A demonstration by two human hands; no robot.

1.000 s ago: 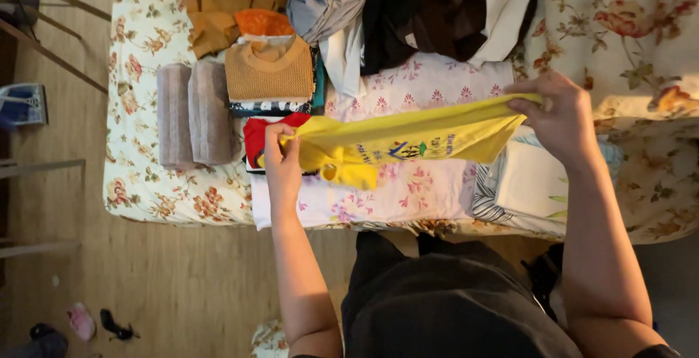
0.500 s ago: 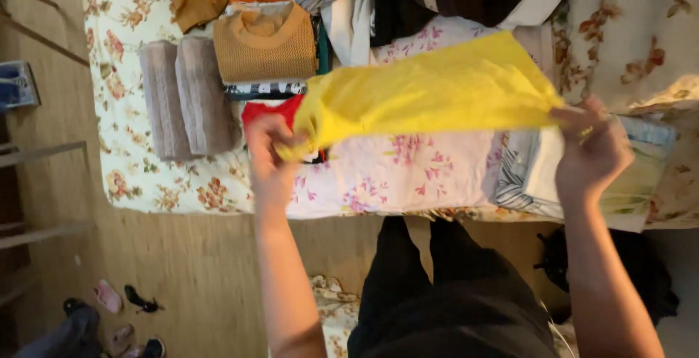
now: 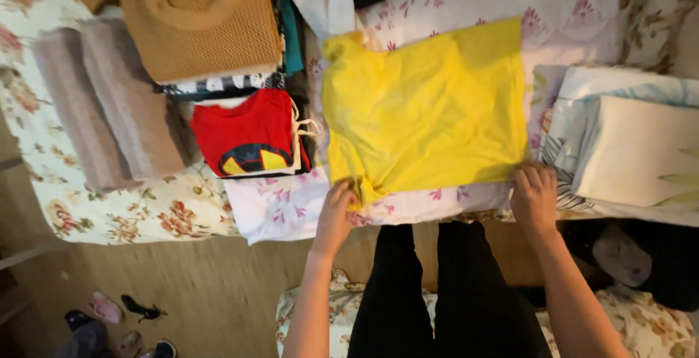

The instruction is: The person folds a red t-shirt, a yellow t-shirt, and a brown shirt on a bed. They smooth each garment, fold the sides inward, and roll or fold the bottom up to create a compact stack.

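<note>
Yellow T-shirt (image 3: pixel 426 114): one item, centre of the frame, laid flat on a pale bedsheet with pink flowers (image 3: pixel 291 209), on the bed; its lower hem runs along the near edge, one short sleeve pokes out at upper left. Left hand (image 3: pixel 337 216): at the shirt's lower left corner, fingers curled onto the hem where the cloth bunches; whether they pinch it or merely press is not clear. Right hand (image 3: pixel 534 196): at the lower right corner, fingers spread flat and pressing the hem down, holding nothing closed. Adjacent, left of frame: red T-shirt with a printed motif (image 3: pixel 247 134), folded, just beside the yellow one; above it a mustard knit sweater (image 3: pixel 200 23) on a stack of folded clothes; further left two grey-beige folded towels (image 3: pixel 102 103) on a floral bedspread (image 3: pixel 153 216). Right of frame: a folded pale pillowcase or sheet with a leaf pattern (image 3: pixel 641 147), close to the right hand. Handling note, by judgement: the step appears to be laying the shirt flat and squaring it. Best done by drawing both lower corners gently outward and toward the body at once, so the bunching at lower left smooths out, then sweeping the palms upward to chase creases toward the collar. The stray sleeve wants flattening before any fold.
</note>
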